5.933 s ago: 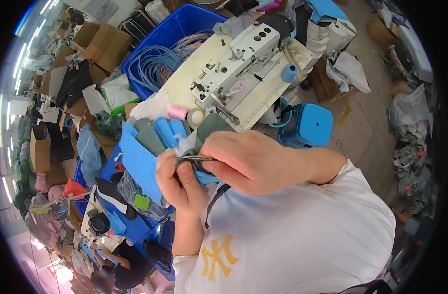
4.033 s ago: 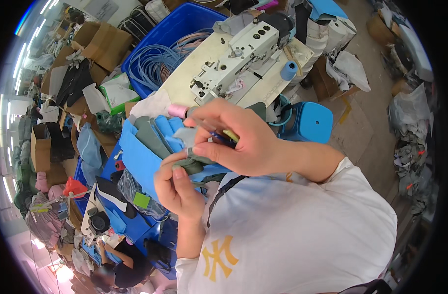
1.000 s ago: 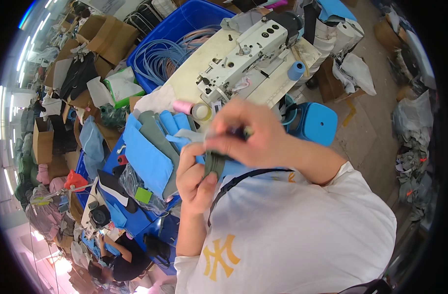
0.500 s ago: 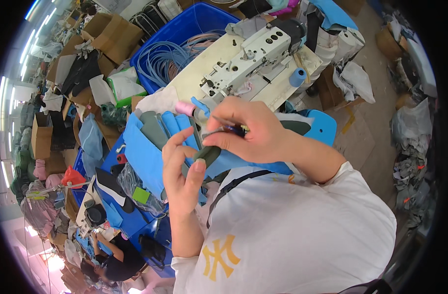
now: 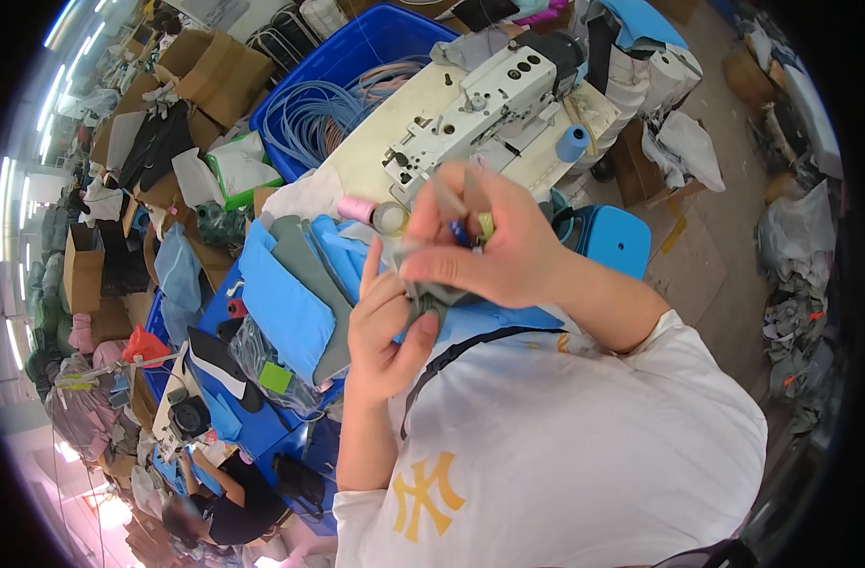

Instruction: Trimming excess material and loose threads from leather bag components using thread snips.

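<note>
My right hand (image 5: 494, 241) is closed around a pair of thread snips (image 5: 448, 201), whose metal blades stick up blurred, with blue and yellow-green parts showing between the fingers. Just below and left, my left hand (image 5: 387, 331) pinches a grey-green fabric piece (image 5: 430, 305) between thumb and curled fingers, its index finger pointing up. The two hands meet over this fabric, which they partly hide. Left of them lie a stack of blue fabric pieces (image 5: 285, 303) and grey-green fabric pieces (image 5: 295, 241).
A white sewing machine (image 5: 480, 109) stands ahead on a pale table, with a blue thread cone (image 5: 572, 144) and a pink thread spool (image 5: 356, 208). Behind is a blue bin (image 5: 281, 156) of coiled strips. A blue stool (image 5: 617, 244) stands at right. Another person (image 5: 229, 502) works at far left.
My left hand has moved right, closer to my right hand. The snips' blades have swung from pointing left to pointing up. The fabric near my right forearm has shifted out of sight.
</note>
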